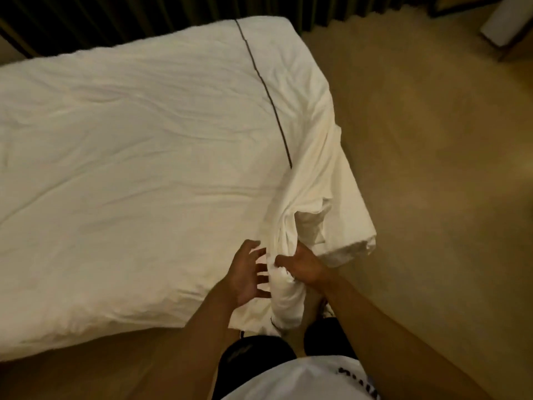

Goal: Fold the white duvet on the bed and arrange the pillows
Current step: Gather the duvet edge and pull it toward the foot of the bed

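Observation:
The white duvet (138, 145) lies spread over the bed, wrinkled, with a thin dark piping line running down its right part. Its near right corner is bunched into a rope-like gather that hangs over the bed's edge. My right hand (302, 267) is shut on that gathered corner. Just left of the gather, my left hand (248, 272) has its fingers spread, their tips touching the fabric. No pillows are in view.
Beige carpet (432, 168) surrounds the bed on the right and in front. Dark curtains (115, 18) hang behind the bed. A piece of furniture (507, 21) stands at the top right corner. My legs are close against the bed's near edge.

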